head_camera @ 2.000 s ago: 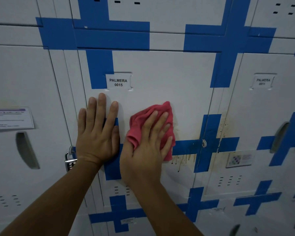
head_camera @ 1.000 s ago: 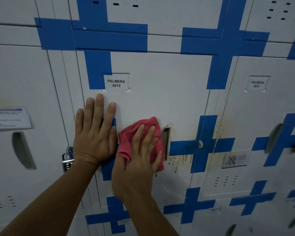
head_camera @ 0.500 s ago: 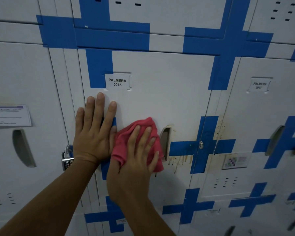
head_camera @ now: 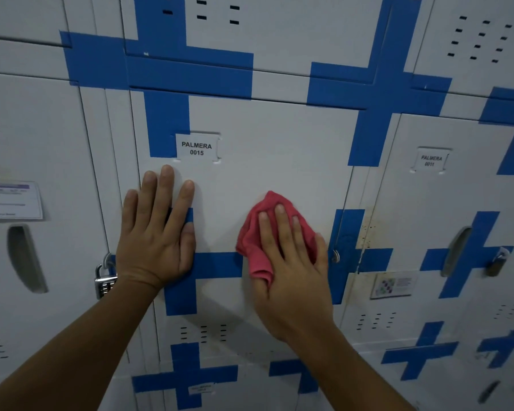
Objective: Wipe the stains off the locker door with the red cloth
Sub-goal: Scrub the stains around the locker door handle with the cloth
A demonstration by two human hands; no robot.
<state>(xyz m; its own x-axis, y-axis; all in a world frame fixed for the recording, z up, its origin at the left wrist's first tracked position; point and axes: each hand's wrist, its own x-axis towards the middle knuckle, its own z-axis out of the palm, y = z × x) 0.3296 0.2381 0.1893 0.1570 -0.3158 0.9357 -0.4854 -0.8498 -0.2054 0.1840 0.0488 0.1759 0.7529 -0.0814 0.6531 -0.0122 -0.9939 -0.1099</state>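
Note:
The white locker door (head_camera: 273, 149) with blue tape crosses carries a label reading PALMERA 0015 (head_camera: 196, 148). My right hand (head_camera: 291, 271) presses the red cloth (head_camera: 255, 241) flat against the door's right side, covering the recessed handle. My left hand (head_camera: 158, 232) lies flat with fingers spread on the door's left side, just below the label. Brown speckled stains (head_camera: 368, 229) show on the strip right of the door's edge. Any stains under the cloth and hand are hidden.
A combination padlock (head_camera: 103, 280) hangs at the left locker's edge, beside my left wrist. The neighbouring right locker bears a label (head_camera: 431, 161), a sticker (head_camera: 393, 284) and a padlock (head_camera: 497, 264). A paper notice (head_camera: 11, 200) is on the left locker.
My right hand has slid the red cloth to the right, from beside my left hand to over the handle recess and the drip stains. My left hand has stayed put.

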